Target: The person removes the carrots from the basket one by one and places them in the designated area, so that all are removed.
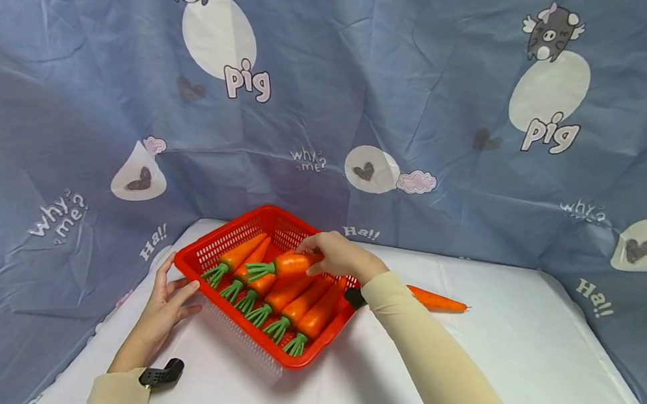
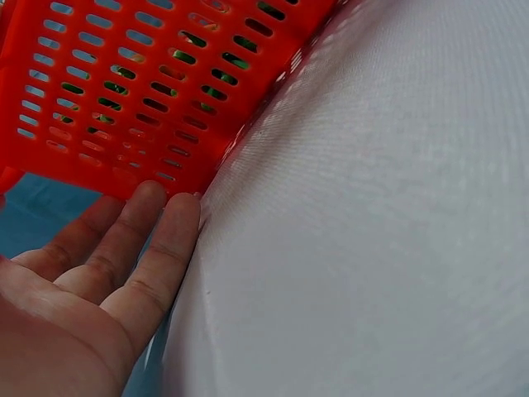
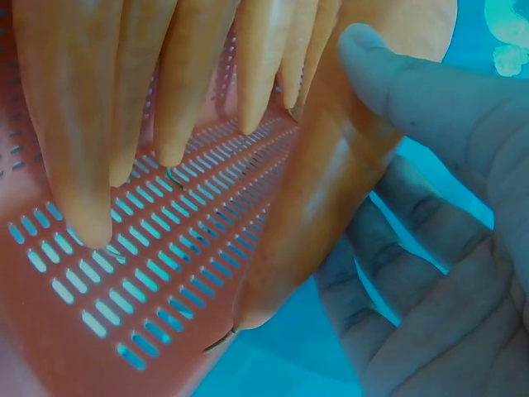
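Note:
A red perforated basket point(image 1: 245, 319) holds several orange carrots point(image 1: 318, 316) with green stub tops. Above the others, my right hand point(image 1: 341, 257) grips one carrot point(image 1: 290, 265), its green end towards the left. In the right wrist view the thumb lies across the held carrot point(image 3: 310, 190) and the fingers are behind it, its thin tip pointing down by the basket wall. My left hand point(image 1: 164, 307) is at the basket's near left corner, thumb and forefinger at the rim. Straight fingers point(image 2: 153, 281) touch the lower corner of the basket in the left wrist view.
Another orange carrot point(image 1: 437, 301) lies on the white tabletop point(image 1: 530, 349) to the right of the basket, partly behind my right sleeve. A blue printed cloth point(image 1: 460, 77) hangs behind the table and along its sides.

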### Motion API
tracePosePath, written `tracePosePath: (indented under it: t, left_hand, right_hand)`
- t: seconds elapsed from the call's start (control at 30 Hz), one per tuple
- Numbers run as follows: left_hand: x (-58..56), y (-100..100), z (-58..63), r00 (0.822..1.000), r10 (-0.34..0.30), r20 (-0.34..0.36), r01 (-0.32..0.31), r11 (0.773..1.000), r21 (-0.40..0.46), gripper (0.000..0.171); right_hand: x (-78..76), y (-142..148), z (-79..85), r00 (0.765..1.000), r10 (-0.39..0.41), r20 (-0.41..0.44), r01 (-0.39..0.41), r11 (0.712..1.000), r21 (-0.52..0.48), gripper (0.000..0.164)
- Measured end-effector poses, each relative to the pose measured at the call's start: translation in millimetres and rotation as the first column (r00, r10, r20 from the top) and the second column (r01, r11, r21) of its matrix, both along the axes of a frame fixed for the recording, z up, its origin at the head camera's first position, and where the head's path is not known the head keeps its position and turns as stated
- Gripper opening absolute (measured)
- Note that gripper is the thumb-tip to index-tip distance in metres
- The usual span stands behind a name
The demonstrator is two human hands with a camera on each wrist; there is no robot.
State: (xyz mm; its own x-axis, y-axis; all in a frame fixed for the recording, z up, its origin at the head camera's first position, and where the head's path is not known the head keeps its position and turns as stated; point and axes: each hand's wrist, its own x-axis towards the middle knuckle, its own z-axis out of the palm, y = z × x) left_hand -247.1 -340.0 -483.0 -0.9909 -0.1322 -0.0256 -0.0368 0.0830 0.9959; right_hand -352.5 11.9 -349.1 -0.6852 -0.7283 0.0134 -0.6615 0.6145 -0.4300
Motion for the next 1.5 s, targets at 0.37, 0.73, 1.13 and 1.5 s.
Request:
tracePosePath:
  t: [0.37, 0.73, 1.13, 1.5]
  left_hand:
    - [-1.4, 0, -0.2, 1.0, 0.001, 0.002, -0.001, 1.0, -0.008, 0.091]
    - [2.2, 1, 0.3, 1.0, 0.003, 0.017, -0.002, 1.0, -0.016, 0.091]
    - [-1.0, 3, -0.9, 1.0, -0.007, 0.007, 0.007, 1.0, -0.002, 0.091]
    - [1.2, 3, -0.6, 1.0, -0.008, 0.008, 0.008, 0.999, -0.033, 0.092]
  right_hand:
    - [0.2, 22, 5.4, 0.999, 0.029, -0.018, -0.029, 0.999, -0.027, 0.039]
    - [3.2, 44, 0.4, 0.997, 0.042, -0.061, -0.046, 0.998, -0.053, 0.036]
    - [8.7, 71, 6.0, 0.998, 0.017, -0.053, -0.021, 0.997, -0.075, 0.038]
    - [15.9, 100, 4.9, 0.997, -0.03, -0.073, 0.025, 0.997, -0.069, 0.039]
